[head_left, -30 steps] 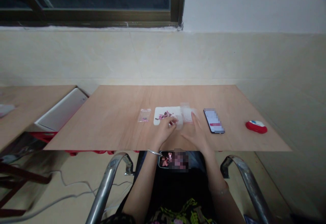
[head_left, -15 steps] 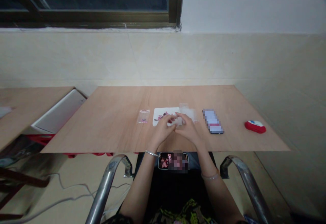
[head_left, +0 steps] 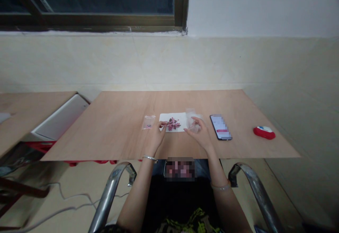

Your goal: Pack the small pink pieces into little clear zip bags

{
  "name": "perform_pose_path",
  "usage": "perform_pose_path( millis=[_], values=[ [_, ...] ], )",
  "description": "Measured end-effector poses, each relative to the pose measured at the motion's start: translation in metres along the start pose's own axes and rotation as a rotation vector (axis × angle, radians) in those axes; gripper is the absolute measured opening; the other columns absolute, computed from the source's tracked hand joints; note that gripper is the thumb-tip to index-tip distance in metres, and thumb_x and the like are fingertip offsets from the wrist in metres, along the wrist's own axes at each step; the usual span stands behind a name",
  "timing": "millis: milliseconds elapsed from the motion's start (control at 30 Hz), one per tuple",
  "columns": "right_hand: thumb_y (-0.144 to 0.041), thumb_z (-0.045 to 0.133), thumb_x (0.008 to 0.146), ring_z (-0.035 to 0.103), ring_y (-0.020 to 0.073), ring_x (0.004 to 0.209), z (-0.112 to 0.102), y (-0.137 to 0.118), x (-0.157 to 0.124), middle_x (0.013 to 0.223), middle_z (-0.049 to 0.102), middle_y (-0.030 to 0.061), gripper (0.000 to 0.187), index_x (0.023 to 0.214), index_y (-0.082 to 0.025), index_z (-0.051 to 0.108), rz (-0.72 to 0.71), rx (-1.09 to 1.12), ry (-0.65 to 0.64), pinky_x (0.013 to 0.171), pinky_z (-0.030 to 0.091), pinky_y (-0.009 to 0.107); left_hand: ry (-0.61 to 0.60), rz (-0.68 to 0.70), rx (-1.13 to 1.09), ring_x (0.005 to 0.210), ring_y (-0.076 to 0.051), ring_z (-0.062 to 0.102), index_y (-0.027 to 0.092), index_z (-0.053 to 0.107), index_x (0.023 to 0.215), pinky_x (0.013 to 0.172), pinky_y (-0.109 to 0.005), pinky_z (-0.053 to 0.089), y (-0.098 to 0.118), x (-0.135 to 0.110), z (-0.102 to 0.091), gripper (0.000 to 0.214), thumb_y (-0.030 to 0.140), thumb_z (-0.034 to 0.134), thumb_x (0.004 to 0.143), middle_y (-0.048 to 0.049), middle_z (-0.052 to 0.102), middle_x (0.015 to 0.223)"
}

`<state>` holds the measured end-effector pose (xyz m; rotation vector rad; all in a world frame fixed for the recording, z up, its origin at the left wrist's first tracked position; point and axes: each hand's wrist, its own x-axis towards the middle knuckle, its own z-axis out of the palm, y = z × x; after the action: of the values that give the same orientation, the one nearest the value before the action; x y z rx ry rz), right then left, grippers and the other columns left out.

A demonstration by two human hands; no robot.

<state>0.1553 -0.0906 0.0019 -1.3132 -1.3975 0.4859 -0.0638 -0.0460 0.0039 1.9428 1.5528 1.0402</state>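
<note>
A white sheet (head_left: 162,117) lies on the wooden table, with a pile of small pink and dark purple beads (head_left: 173,123) on it. At the sheet's left edge is my left hand (head_left: 158,136), its fingertips drawn together in a pinch beside the beads; whatever is between them is too small to make out. My right hand (head_left: 202,134) hovers at the sheet's right side, thumb and index finger curved apart. Behind its fingers lies a clear plastic bag (head_left: 190,113), partly covered by the hand. I cannot tell whether they touch.
A small zip bag (head_left: 148,123) with a few beads lies left of the sheet. To the right are a phone (head_left: 219,125) and a red and white object (head_left: 264,132). Another phone (head_left: 166,167) rests on my lap. Metal chair arms (head_left: 111,187) flank me.
My hands were close together over the sheet and have moved apart, left hand leftward, right hand slightly rightward. The bead pile is now uncovered.
</note>
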Motion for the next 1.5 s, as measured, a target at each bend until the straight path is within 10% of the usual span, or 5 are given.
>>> perform_pose_path(
  millis=[167,500,1500],
  values=[
    [-0.047,0.074,0.068,0.059,0.0213,0.093,0.001,0.003,0.002,0.110,0.063,0.0093,0.060,0.117,-0.019,0.055,0.040,-0.025,0.080,0.083,0.047,0.038,-0.049,-0.108,0.241,0.088,-0.020,0.063,0.013,0.068,0.094,0.079,-0.031,0.046,-0.034,0.017,0.016,0.018,0.021,0.057,0.082,-0.0114,0.070,0.097],
    [-0.048,0.077,0.065,0.061,0.0210,0.091,-0.001,-0.004,0.005,0.111,0.064,0.0090,0.069,0.122,-0.020,0.052,0.086,0.055,0.094,0.081,0.049,0.036,-0.065,-0.116,0.586,0.091,-0.026,0.061,0.017,0.071,0.096,0.078,-0.034,0.043,-0.037,0.020,0.025,0.025,0.028,0.052,0.086,-0.0140,0.068,0.101],
    [-0.037,0.079,0.064,0.055,0.0251,0.112,0.030,0.010,0.021,0.123,0.058,0.0112,0.064,0.120,-0.019,0.054,0.053,0.113,0.206,0.088,0.051,0.040,-0.049,0.106,0.239,0.087,-0.020,0.059,0.016,0.068,0.092,0.082,-0.033,0.045,-0.036,0.001,0.046,0.017,0.017,0.052,0.088,-0.0082,0.068,0.091]
  ],
)
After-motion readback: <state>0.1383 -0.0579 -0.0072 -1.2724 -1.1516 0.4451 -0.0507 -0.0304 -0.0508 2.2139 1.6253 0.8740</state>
